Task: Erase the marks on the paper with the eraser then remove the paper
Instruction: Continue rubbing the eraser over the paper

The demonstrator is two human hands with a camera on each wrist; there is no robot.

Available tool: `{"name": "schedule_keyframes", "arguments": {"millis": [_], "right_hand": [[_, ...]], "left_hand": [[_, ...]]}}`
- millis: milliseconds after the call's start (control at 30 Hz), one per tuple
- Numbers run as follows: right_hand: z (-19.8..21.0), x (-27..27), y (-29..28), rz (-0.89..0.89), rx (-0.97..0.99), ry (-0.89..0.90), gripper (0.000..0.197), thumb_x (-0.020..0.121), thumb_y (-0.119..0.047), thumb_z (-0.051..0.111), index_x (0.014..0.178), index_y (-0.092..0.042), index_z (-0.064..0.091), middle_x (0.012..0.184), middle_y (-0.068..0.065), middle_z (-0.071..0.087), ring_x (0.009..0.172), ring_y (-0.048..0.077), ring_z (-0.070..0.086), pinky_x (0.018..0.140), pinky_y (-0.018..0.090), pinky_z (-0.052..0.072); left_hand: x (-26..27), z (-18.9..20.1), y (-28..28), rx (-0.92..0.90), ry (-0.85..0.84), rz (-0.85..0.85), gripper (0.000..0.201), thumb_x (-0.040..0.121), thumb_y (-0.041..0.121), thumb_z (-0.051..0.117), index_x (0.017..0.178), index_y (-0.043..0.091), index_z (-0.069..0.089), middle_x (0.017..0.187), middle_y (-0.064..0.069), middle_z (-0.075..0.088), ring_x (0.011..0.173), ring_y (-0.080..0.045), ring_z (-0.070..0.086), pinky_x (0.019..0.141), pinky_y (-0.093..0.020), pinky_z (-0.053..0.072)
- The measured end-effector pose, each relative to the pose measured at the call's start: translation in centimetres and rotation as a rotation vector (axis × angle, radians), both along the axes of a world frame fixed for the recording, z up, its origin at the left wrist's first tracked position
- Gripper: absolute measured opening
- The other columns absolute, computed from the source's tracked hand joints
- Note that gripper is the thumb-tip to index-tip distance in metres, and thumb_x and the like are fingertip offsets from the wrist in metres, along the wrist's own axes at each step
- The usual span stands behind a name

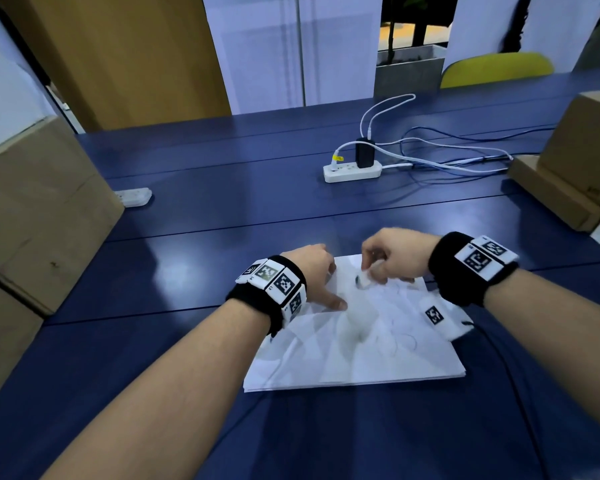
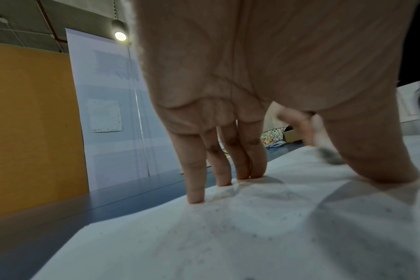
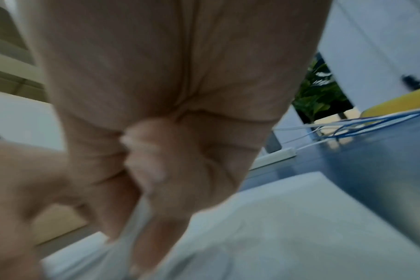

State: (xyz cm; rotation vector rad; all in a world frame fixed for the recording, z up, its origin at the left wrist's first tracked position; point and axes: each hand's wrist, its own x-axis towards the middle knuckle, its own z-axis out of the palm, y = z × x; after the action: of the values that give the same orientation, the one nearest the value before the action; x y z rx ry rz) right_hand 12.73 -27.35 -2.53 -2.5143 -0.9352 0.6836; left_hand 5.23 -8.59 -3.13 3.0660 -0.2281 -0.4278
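Observation:
A white sheet of paper with faint pencil scribbles lies on the blue table. My left hand presses straight fingers and the thumb down on the paper, at its far left part. My right hand pinches a white eraser with a dark, smudged tip that touches the paper near its far edge. From the left wrist the eraser shows blurred behind the thumb. The right wrist view is blurred: my right hand has curled fingers, with the paper below.
A white power strip with a black charger and white and blue cables lies further back on the table. Cardboard boxes stand at the left and right. Another small white strip lies by the left box. A yellow chair stands beyond.

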Motion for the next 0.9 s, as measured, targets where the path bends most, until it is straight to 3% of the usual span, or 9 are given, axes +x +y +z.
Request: {"name": "schedule_keyframes", "arguments": {"millis": [100,233,300,400,467,567,667,833,900], "right_hand": [[-0.1,-1.4,-0.1,0.128,-0.027,0.188,0.011,0.081,-0.008,0.069,0.092,-0.008,0.069,0.065,0.004,0.068,0.040,0.018,0.048,0.039,0.022,0.041],[0.1,0.5,0.5,-0.023,-0.018,-0.144,0.012,0.083,-0.013,0.065,0.094,-0.018,0.069,0.076,0.000,0.072,0.051,0.018,0.060,0.046,0.023,0.051],[0.2,1.0,0.4,-0.076,-0.004,-0.209,0.011,0.083,-0.015,0.064,0.092,-0.019,0.069,0.079,0.002,0.074,0.063,0.022,0.067,0.050,0.029,0.057],[-0.1,0.2,-0.2,0.032,-0.014,0.033,0.009,0.082,-0.012,0.068,0.090,-0.016,0.068,0.071,0.004,0.073,0.050,0.030,0.058,0.043,0.026,0.047],[-0.1,-0.7,-0.4,0.095,-0.024,0.169,0.008,0.082,-0.010,0.071,0.089,-0.012,0.068,0.066,0.006,0.069,0.047,0.025,0.051,0.040,0.024,0.042],[0.0,0.1,-0.1,0.020,-0.020,-0.040,0.008,0.083,-0.012,0.069,0.089,-0.017,0.068,0.065,0.000,0.070,0.042,0.022,0.056,0.042,0.023,0.047],[0.2,0.9,0.2,-0.104,0.021,-0.184,0.008,0.084,-0.015,0.064,0.091,-0.016,0.068,0.068,-0.002,0.070,0.054,0.029,0.067,0.047,0.033,0.057],[-0.1,-1.3,-0.5,0.052,0.002,0.145,0.008,0.082,-0.010,0.068,0.089,-0.013,0.067,0.064,0.001,0.069,0.046,0.025,0.053,0.042,0.024,0.045],[-0.1,-1.0,-0.4,0.028,-0.005,0.050,0.010,0.081,-0.013,0.067,0.089,-0.018,0.068,0.068,0.003,0.071,0.044,0.023,0.056,0.044,0.021,0.045]], "left_hand": [[0.1,0.1,-0.1,0.015,0.008,0.001,0.072,0.063,0.066,0.075,0.114,0.018,0.060,0.111,0.004,0.051,0.096,-0.019,0.057,0.064,-0.029,0.040],[0.1,0.1,-0.1,-0.005,0.007,0.003,0.067,0.063,0.064,0.076,0.112,0.021,0.061,0.111,0.005,0.051,0.098,-0.018,0.056,0.060,-0.028,0.033],[0.0,0.1,0.0,-0.004,0.009,0.009,0.066,0.063,0.064,0.076,0.111,0.021,0.061,0.112,0.005,0.051,0.097,-0.017,0.055,0.061,-0.028,0.034],[0.1,0.1,-0.1,0.001,0.012,0.004,0.067,0.063,0.065,0.076,0.110,0.020,0.061,0.112,0.004,0.051,0.093,-0.016,0.053,0.058,-0.027,0.033],[0.1,0.2,-0.1,0.013,0.018,-0.004,0.072,0.063,0.066,0.075,0.115,0.018,0.059,0.114,0.004,0.051,0.096,-0.017,0.055,0.060,-0.027,0.036],[0.2,0.2,-0.2,0.006,0.014,-0.001,0.070,0.063,0.064,0.077,0.113,0.019,0.060,0.113,0.004,0.051,0.096,-0.018,0.055,0.056,-0.026,0.033],[0.2,0.1,-0.1,-0.007,0.015,0.007,0.067,0.063,0.063,0.077,0.112,0.020,0.060,0.112,0.004,0.051,0.097,-0.018,0.056,0.066,-0.029,0.038],[0.2,-0.4,0.0,-0.019,0.002,0.010,0.074,0.062,0.064,0.077,0.118,0.020,0.059,0.116,0.004,0.050,0.102,-0.019,0.058,0.071,-0.029,0.043],[0.3,-0.3,-0.1,-0.024,0.009,0.007,0.074,0.062,0.063,0.078,0.119,0.019,0.059,0.116,0.003,0.050,0.101,-0.019,0.058,0.074,-0.030,0.046]]}}
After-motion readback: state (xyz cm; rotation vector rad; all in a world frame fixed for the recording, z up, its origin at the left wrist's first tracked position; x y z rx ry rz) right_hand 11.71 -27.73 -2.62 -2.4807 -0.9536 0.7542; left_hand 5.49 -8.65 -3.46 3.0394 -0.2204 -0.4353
